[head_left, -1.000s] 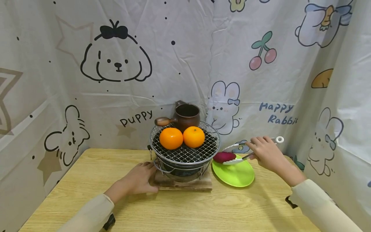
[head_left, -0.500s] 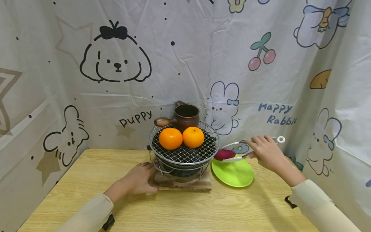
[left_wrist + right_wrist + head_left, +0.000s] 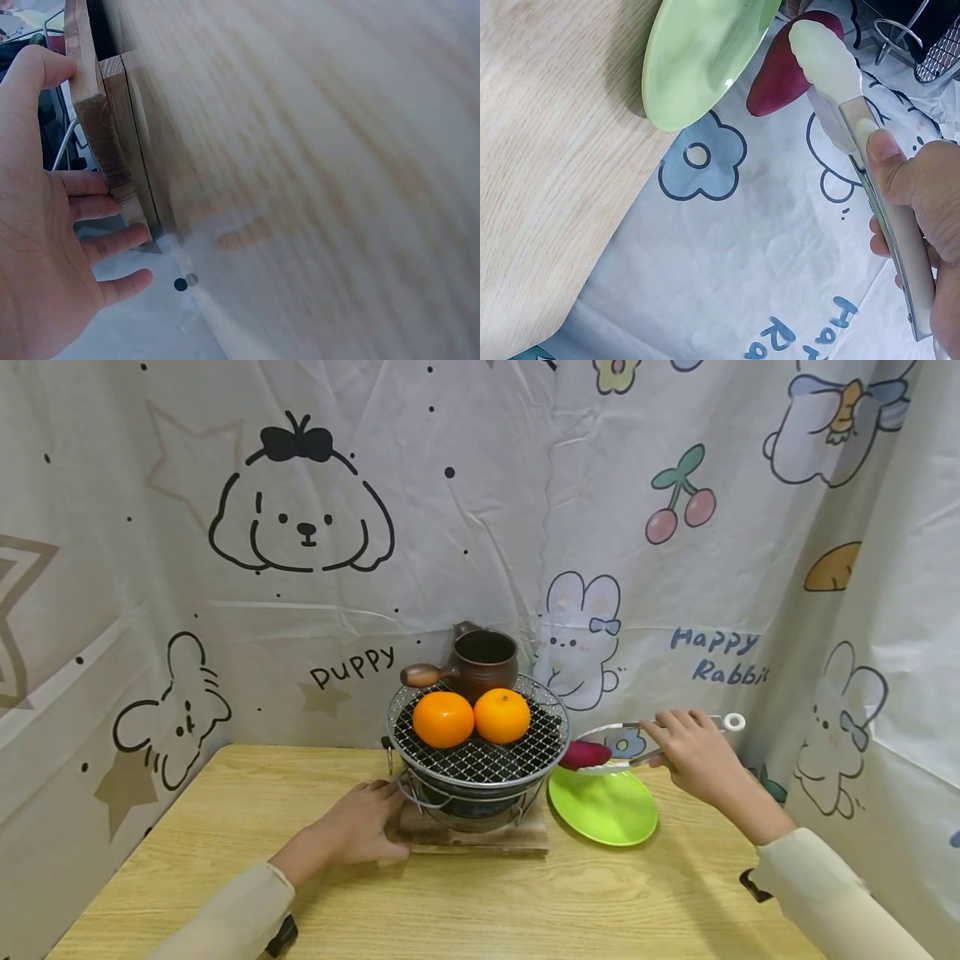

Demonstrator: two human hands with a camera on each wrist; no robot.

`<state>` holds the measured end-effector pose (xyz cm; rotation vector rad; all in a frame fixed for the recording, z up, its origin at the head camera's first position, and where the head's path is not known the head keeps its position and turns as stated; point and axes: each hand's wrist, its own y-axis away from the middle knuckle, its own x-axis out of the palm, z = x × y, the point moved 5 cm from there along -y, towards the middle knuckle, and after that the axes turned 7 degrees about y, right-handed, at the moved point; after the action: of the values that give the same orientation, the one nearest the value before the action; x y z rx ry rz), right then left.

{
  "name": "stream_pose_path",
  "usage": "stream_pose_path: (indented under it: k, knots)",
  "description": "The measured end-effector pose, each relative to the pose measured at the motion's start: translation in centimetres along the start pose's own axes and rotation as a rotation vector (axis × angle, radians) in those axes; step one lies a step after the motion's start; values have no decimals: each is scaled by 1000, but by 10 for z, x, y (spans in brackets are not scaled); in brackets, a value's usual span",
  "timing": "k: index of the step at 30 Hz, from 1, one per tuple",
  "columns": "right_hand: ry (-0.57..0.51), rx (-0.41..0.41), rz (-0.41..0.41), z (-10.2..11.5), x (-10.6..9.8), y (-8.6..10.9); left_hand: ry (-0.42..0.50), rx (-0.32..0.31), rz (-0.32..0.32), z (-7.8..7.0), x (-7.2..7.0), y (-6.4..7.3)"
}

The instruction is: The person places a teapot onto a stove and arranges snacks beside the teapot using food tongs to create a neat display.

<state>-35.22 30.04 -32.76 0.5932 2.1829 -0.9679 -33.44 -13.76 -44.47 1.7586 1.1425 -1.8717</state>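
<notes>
My right hand [image 3: 693, 756] grips metal tongs [image 3: 889, 202] with white scalloped tips. Between those tips is a purple sweet potato [image 3: 586, 755], raised above the far part of the green plate [image 3: 611, 814] and close to the grill's right rim. My left hand [image 3: 360, 822] rests against the left end of a wooden board [image 3: 480, 839], thumb toward the front and fingers fairly straight along its edge in the left wrist view. On that board stands a small round grill with a wire mesh [image 3: 487, 764].
Two round orange fruits [image 3: 443, 720] sit side by side on the mesh. Behind them is a brown clay pot [image 3: 483, 664], its wooden handle [image 3: 422, 675] pointing left. A printed curtain [image 3: 465, 527] hangs behind and beside the wooden table [image 3: 480, 910].
The tongs have lifted the sweet potato off the green plate, slightly upward. My right hand has shifted a little to the right; my left hand stays at the board.
</notes>
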Motion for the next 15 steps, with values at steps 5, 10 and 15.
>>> stream_pose_path:
  k: [5, 10, 15]
  knots:
    - [-7, 21, -11, -1, 0, 0, 6, -7, 4, -1, 0, 0]
    - [-11, 44, -45, -3, 0, 1, 12, -16, 22, -1, 1, 0]
    - [-4, 63, -58, -4, -1, 0, 13, -15, 22, 0, 1, -1]
